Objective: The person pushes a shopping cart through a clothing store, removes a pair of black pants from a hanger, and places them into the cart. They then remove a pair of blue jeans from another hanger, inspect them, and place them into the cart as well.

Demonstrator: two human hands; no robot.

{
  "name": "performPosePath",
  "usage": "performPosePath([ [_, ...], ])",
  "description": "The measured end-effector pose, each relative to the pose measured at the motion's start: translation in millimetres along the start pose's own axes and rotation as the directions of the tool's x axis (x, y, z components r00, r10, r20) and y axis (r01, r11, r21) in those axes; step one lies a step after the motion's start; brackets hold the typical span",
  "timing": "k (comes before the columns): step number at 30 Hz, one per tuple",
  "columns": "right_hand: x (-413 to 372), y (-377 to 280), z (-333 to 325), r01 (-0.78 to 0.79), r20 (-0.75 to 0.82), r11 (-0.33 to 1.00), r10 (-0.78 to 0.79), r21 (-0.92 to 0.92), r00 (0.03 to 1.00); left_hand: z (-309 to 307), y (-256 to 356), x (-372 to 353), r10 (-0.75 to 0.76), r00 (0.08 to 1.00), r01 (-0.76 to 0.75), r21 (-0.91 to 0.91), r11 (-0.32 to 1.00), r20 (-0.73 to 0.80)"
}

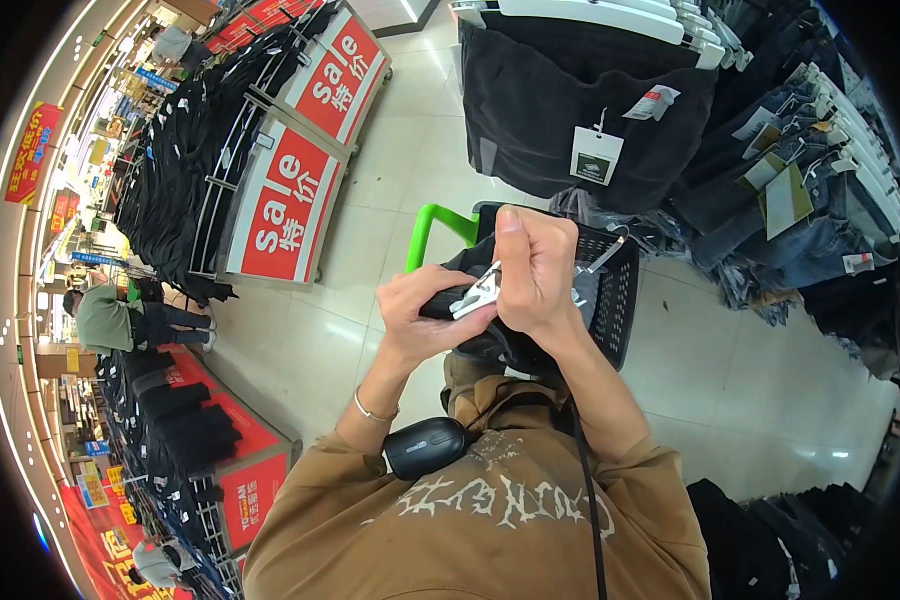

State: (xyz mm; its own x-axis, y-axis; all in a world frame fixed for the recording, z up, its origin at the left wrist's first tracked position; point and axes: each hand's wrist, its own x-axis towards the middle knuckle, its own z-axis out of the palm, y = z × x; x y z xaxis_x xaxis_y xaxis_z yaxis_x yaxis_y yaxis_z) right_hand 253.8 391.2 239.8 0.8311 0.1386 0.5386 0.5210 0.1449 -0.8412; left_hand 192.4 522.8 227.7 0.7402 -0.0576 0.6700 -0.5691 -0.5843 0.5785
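Observation:
In the head view, my left hand [420, 312] is closed around a folded black garment [454, 268] and the white end of a clip hanger [477, 294]. My right hand [536, 268] is curled into a grip against that hanger, thumb raised; its fingers cover much of what it holds. A thin pale rod with a metal tip [607, 255] sticks out to the right of this hand. Both hands are above a black shopping basket [625, 300] with a green handle [420, 235]. More dark cloth shows below the hands, partly hidden by them.
Black trousers [580, 100] with tags hang on white hangers ahead, with jeans [805, 240] to the right. Sale racks [288, 205] stand at the left on the tiled floor [370, 180]. A person in green [110, 318] bends at the far left. Dark clothes [760, 540] are at lower right.

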Motion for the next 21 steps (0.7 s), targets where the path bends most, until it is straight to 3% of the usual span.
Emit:
performPosePath([
  [2, -2, 1, 0, -0.017, -0.002, 1.0, 0.017, 0.018, 1.0, -3, -2, -2, -0.01, 1.0, 0.01, 0.001, 1.0, -0.016],
  [4, -3, 2, -3, -0.034, -0.005, 0.999, 0.035, 0.034, 0.999, -4, -9, -9, -0.077, 0.994, 0.057, -0.234, 0.971, -0.074],
  [6, 0, 2, -9, -0.037, -0.042, 0.998, 0.039, 0.044, 0.998, 2, -12, -15, -0.035, 0.99, 0.012, -0.166, 0.986, -0.138],
  [8, 4, 0, -12, -0.023, -0.059, 0.999, 0.025, 0.036, 0.998, 8, -6, -12, -0.258, 0.903, 0.163, -0.282, 0.945, -0.343],
  [10, 6, -1, -13, 0.015, -0.146, 0.999, -0.019, -0.029, 0.989, 8, -10, -16, -0.217, 0.926, 0.165, -0.185, 0.969, -0.31],
  [12, 8, -1, -11, 0.042, -0.175, 0.998, -0.05, -0.051, 0.983, 10, -9, -15, -0.309, 0.894, 0.178, -0.376, 0.909, -0.324],
  [14, 9, 0, -9, 0.045, -0.225, 0.998, -0.053, -0.043, 0.973, 11, -11, -15, -0.297, 0.896, 0.19, -0.317, 0.929, -0.331],
  [18, 5, -5, -1, 0.053, -0.212, 0.995, -0.069, -0.079, 0.975, 16, -8, -10, -0.261, 0.894, 0.21, -0.175, 0.962, -0.364],
  [21, 4, -6, 5, 0.093, -0.191, 0.987, -0.118, -0.13, 0.974, 15, -1, -9, -0.264, 0.922, 0.208, -0.215, 0.954, -0.282],
])
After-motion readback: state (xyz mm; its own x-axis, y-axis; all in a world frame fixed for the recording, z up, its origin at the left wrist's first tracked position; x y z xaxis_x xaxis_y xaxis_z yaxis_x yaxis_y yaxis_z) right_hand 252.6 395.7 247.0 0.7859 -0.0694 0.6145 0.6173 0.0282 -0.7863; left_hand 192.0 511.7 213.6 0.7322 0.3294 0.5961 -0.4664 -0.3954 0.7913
